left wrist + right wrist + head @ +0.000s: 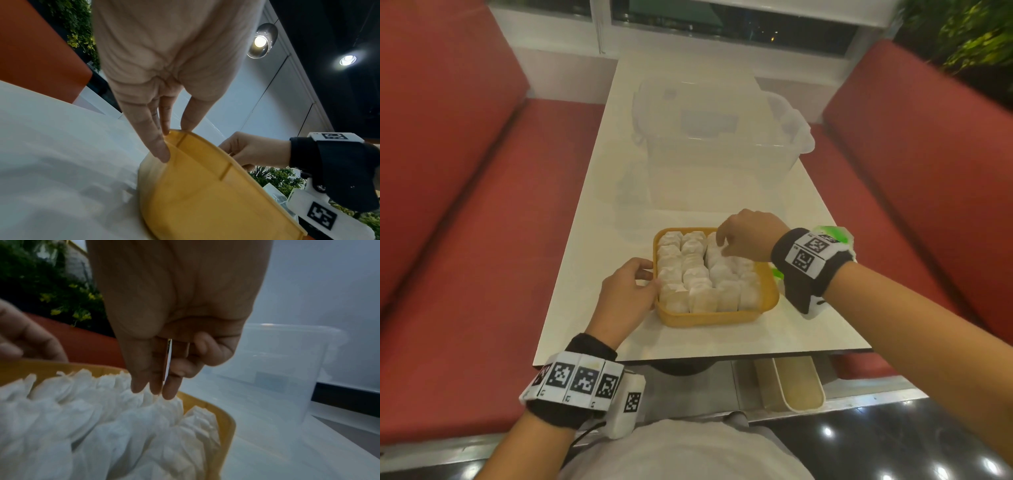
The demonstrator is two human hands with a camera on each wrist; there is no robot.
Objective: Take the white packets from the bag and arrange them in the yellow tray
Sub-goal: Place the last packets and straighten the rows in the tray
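Observation:
The yellow tray (709, 318) stands near the front of the white table, packed with rows of white packets (698, 274). My left hand (652, 277) rests against the tray's left side. In the left wrist view its straight fingers (162, 152) press the tray's outer wall (195, 194) and the thumb touches the rim. My right hand (722, 246) hovers over the far right row. In the right wrist view its thumb and fingertips (156, 392) come together on the top of a packet (164, 404) by the tray's far rim (228, 426). A green-edged bag (832, 232) lies mostly hidden behind my right wrist.
A large clear plastic box (715, 137) stands at the back of the table (808, 325), just beyond the tray (287, 361). Red benches (465, 205) run along both sides. The table's front edge is close to the tray.

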